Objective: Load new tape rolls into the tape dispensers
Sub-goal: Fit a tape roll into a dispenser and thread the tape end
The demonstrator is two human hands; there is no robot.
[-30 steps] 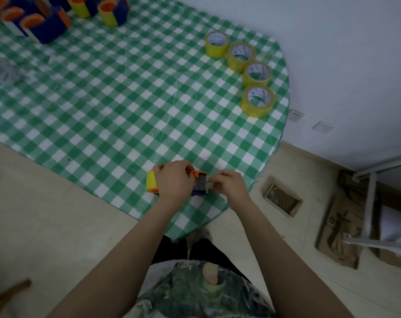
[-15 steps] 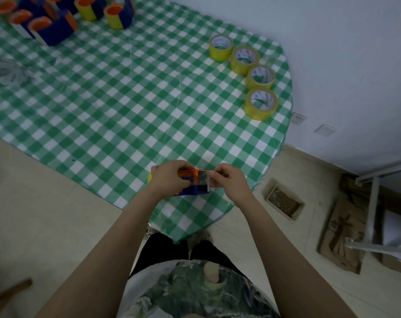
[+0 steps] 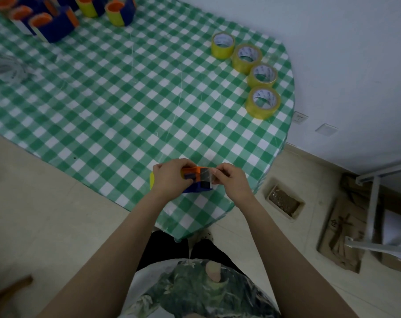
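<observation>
Green-and-white checked cloth (image 3: pixel 126 99) on my table, which sits right up near the white wall (image 3: pixel 332 42). Down on the tiled floor (image 3: pixel 45 214) to my right there's flattened cardboard (image 3: pixel 339 237) by a metal frame (image 3: pixel 374 203)

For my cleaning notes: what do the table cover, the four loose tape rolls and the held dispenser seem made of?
Table cover: probably plastic sheet, glossy; glints and creases show.
Tape rolls: clear yellowish film on white cores, likely cardboard.
Dispenser: seemingly hard plastic, blue and orange, matte; partly hidden.
</observation>
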